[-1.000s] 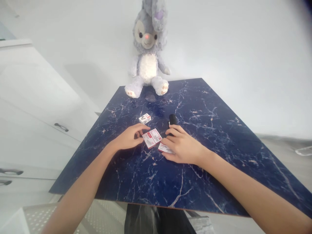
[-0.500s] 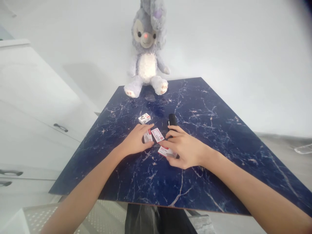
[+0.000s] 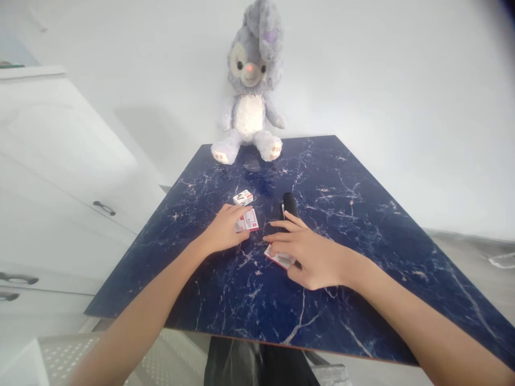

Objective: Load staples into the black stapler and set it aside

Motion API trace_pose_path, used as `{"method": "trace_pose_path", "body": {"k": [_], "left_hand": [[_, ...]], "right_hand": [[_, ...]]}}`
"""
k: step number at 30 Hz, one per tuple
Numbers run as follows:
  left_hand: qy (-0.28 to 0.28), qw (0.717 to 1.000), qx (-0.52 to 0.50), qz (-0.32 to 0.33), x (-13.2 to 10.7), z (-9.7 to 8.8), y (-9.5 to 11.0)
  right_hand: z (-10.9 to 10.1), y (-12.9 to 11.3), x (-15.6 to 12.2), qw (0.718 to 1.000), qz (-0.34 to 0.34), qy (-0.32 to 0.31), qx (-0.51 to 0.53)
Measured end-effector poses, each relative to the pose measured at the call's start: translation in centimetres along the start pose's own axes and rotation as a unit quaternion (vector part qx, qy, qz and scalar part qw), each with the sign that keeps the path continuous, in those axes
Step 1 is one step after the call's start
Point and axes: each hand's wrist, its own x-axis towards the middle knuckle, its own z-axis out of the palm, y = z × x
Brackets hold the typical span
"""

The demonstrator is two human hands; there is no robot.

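Observation:
My left hand (image 3: pixel 225 229) curves around small red-and-white boxes (image 3: pixel 250 219), thumb on the near side and fingers on the far side. Its fingers hide part of them, so I cannot tell how they overlap. Just beyond the fingertips lies another small white box (image 3: pixel 243 197) with dark and red print. My right hand (image 3: pixel 308 249) is spread over a flat red-and-white box (image 3: pixel 280 258), its index finger touching the top and the thumb beside it. A long black object (image 3: pixel 289 202), stapler-like, lies beyond the right fingers, partly covered by them.
A grey plush rabbit (image 3: pixel 250 115) sits at the far edge of the dark blue marbled table (image 3: pixel 354 230), against the white wall. White drawers (image 3: pixel 76 177) with dark handles stand to the left. Below the near edge, a perforated light surface (image 3: pixel 173 356) shows.
The small box that lay between my hands is now against the one in my left hand. My right fingers have stretched out, and the view has shifted slightly.

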Motion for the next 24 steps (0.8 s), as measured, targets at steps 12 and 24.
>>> {"method": "trace_pose_path", "body": {"k": [12, 24], "left_hand": [[0.042, 0.994, -0.074, -0.074, 0.0, -2.2, -2.1], [-0.013, 0.995, -0.089, -0.046, -0.1, 0.3, 0.4]], "right_hand": [[0.4, -0.3, 0.0, 1.0, 0.013, -0.007, -0.015], [0.8, 0.3, 0.6, 0.991, 0.036, 0.125, -0.022]]}}
